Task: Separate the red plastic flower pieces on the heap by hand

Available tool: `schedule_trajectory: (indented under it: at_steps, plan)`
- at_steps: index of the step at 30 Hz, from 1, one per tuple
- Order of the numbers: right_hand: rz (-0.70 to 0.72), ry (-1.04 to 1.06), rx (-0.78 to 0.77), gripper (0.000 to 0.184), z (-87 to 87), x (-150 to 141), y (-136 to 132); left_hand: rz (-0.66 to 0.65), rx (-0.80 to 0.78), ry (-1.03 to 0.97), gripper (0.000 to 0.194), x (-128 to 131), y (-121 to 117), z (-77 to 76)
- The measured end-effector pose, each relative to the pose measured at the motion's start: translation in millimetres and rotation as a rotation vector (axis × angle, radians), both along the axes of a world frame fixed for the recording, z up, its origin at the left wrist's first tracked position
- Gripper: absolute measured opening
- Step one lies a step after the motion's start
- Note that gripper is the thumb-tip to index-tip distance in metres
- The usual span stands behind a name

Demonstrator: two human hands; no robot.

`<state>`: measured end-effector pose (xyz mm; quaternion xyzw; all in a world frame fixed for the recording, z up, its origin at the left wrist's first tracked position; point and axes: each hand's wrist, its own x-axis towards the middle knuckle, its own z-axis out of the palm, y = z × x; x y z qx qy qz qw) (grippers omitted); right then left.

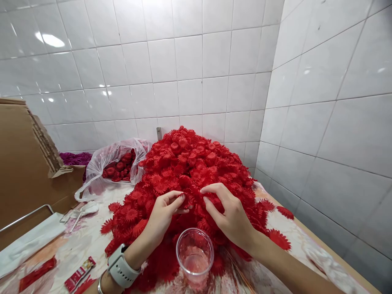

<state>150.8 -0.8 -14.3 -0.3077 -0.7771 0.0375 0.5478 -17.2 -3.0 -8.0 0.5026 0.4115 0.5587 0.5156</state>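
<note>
My left hand (165, 212) pinches a small red artificial flower (187, 200) between thumb and fingers, in front of a large pile of similar red fringed flowers (196, 159). My right hand (231, 214) is just to the right of that flower. Its thumb and index finger curve toward each other, with a small gap between their tips and nothing visible in it. Below and between both hands stands a clear plastic cup (195, 253) with a little pinkish content at its bottom. A few thin sticks (240, 271) lie right of the cup.
An open plastic bag (104, 159) of darker red flowers stands left of the pile, before purple material (75, 158). A cardboard box (27, 175) is at far left. A small red packet (80, 274) lies on the stained cover (119, 196). Tiled walls (190, 61) enclose the back and right.
</note>
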Motion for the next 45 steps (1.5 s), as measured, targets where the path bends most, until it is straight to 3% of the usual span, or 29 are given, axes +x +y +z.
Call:
schedule_trajectory:
  at_steps: [8,13,19,27,35,41,45]
  plan:
    - [0.021,-0.005,-0.002,0.016,-0.6,-3,-2,0.009,0.072,0.102,0.035,3,-3,0.6]
    - [0.021,0.009,-0.003,0.015,-1.9,-3,-3,0.084,0.064,0.156,0.041,0,-4,2.5]
    - [0.149,0.025,-0.018,0.014,-1.4,-6,-4,0.111,0.013,0.177,0.041,4,-7,4.9]
    - [0.29,-0.016,-0.252,0.033,3.7,-5,-5,0.099,0.009,0.207,0.038,7,-9,2.5]
    - [0.238,0.055,-0.249,0.02,2.9,-5,-2,-0.048,0.049,0.154,0.039,6,-11,7.3]
    - [0.132,0.436,-0.325,0.018,14.1,13,10,-0.008,0.044,0.089,0.037,2,-9,10.5]
    - [0.171,0.368,-0.362,0.022,13.5,10,7,-0.039,0.035,0.094,0.04,4,-11,11.8]
